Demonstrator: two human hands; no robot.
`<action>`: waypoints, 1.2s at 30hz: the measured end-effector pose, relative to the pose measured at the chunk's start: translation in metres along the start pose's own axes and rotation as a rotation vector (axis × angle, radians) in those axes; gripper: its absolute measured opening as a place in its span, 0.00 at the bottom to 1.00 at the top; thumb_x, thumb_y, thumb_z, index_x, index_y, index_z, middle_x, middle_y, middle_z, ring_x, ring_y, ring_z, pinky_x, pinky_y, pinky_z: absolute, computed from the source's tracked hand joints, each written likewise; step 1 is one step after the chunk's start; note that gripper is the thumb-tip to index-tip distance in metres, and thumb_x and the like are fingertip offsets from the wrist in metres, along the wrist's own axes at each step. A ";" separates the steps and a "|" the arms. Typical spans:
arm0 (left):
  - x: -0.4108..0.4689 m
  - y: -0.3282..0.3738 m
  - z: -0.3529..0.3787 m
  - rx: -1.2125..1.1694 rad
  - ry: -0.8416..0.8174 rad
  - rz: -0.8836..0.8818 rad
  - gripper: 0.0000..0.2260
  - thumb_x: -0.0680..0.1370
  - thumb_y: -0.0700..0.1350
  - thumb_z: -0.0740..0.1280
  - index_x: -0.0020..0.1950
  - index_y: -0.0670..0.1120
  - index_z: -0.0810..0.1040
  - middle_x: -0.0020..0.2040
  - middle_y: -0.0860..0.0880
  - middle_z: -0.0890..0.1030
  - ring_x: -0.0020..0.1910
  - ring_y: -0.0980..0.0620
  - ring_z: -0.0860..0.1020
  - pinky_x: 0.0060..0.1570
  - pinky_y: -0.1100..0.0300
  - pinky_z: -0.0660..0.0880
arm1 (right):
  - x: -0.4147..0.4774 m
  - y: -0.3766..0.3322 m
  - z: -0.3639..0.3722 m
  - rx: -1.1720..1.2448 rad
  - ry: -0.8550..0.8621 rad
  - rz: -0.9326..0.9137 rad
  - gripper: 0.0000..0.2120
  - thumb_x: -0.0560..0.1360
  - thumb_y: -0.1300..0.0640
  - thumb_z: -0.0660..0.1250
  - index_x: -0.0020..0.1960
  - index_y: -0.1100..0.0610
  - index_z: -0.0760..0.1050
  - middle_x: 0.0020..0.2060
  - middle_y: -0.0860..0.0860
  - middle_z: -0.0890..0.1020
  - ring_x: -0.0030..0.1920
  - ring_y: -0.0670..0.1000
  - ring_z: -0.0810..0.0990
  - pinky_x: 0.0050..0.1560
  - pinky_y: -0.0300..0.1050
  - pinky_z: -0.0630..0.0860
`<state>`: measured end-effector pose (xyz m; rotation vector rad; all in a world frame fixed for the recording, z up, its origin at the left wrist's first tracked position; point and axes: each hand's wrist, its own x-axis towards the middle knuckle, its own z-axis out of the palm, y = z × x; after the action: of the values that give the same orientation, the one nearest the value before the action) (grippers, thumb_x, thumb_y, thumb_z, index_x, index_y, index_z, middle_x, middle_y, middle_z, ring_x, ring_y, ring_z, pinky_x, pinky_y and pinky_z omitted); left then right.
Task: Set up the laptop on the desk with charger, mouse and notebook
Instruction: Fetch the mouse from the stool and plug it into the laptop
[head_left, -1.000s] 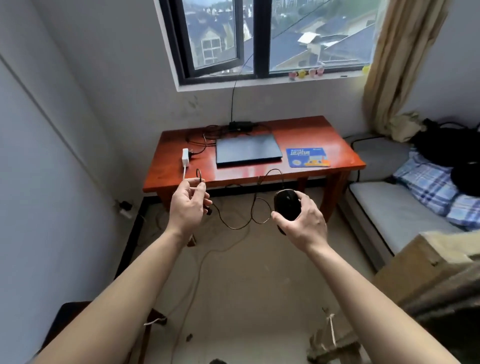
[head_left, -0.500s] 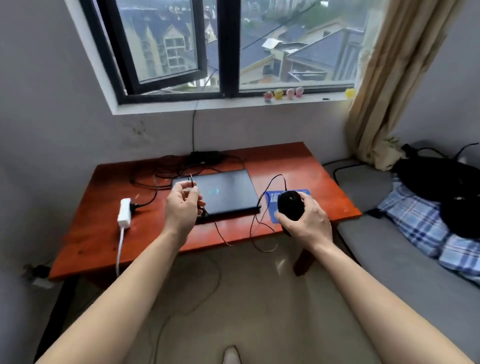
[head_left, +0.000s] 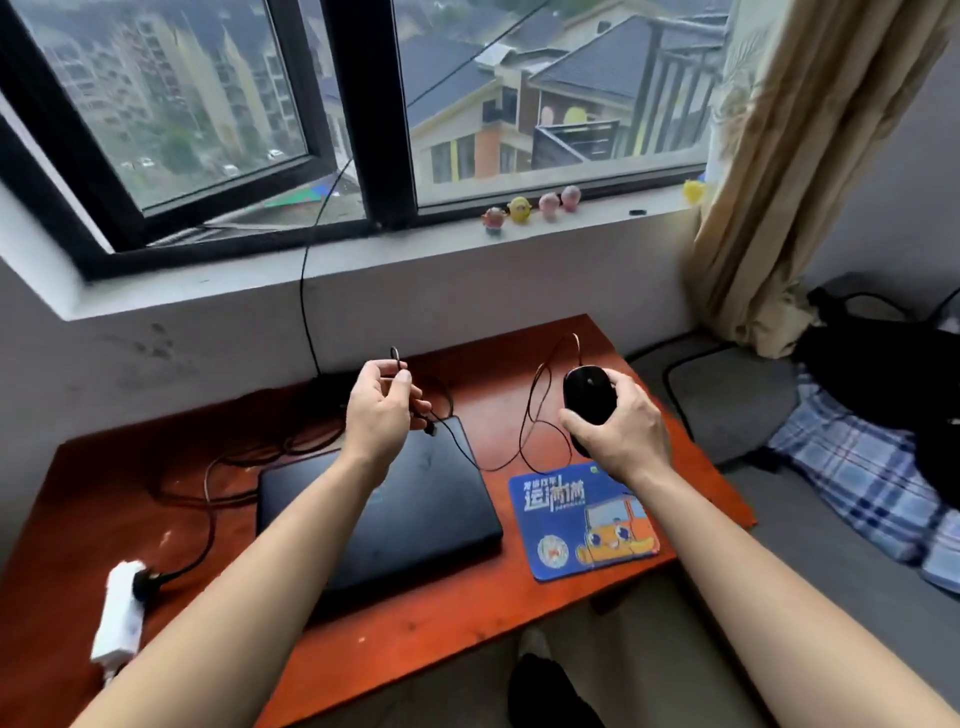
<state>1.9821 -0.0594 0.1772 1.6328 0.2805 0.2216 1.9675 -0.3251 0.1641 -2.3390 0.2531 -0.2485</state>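
- Red-brown wooden desk (head_left: 441, 623) spans the near foreground; a white power strip (head_left: 118, 610) lies at its near left edge.
- Blue mouse pad (head_left: 582, 519), printed with white Chinese characters and an orange cartoon vehicle, lies just right of the closed black laptop (head_left: 415, 514).
- Right hand (head_left: 621, 431) grips a black mouse (head_left: 589, 397) above the pad's far edge, its long axis pointing away toward the window.
- Left hand (head_left: 382, 410) pinches the mouse cable (head_left: 530, 410) above the laptop.
- Small toy figures (head_left: 530, 208) line the windowsill.

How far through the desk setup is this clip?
Early-middle. Done: closed laptop on the desk, mouse pad beside it. In hand: right hand holds the mouse above the desk, left hand its cable. Left: place and plug the mouse, open the laptop; no notebook visible.
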 end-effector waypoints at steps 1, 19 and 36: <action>0.014 -0.001 0.006 0.004 -0.003 -0.029 0.03 0.85 0.41 0.58 0.56 0.44 0.70 0.40 0.46 0.77 0.33 0.52 0.80 0.30 0.58 0.79 | 0.016 0.000 0.006 0.012 -0.006 0.007 0.30 0.67 0.42 0.76 0.66 0.48 0.73 0.58 0.50 0.80 0.57 0.55 0.79 0.54 0.45 0.74; 0.145 -0.090 0.080 0.213 0.050 -0.243 0.02 0.84 0.38 0.57 0.54 0.44 0.68 0.41 0.43 0.78 0.34 0.47 0.80 0.36 0.54 0.76 | 0.177 0.041 0.098 -0.057 -0.290 0.134 0.33 0.69 0.40 0.74 0.70 0.49 0.70 0.61 0.51 0.78 0.61 0.57 0.78 0.59 0.48 0.73; 0.052 -0.194 0.024 0.369 -0.090 -0.598 0.03 0.84 0.38 0.60 0.56 0.43 0.71 0.41 0.42 0.78 0.36 0.48 0.81 0.29 0.58 0.76 | 0.035 0.141 0.138 -0.541 -0.618 0.382 0.39 0.73 0.33 0.65 0.75 0.53 0.62 0.61 0.55 0.68 0.60 0.58 0.76 0.51 0.49 0.72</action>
<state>2.0298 -0.0524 -0.0193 1.8326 0.7561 -0.3785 2.0204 -0.3388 -0.0280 -2.6819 0.4910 0.8092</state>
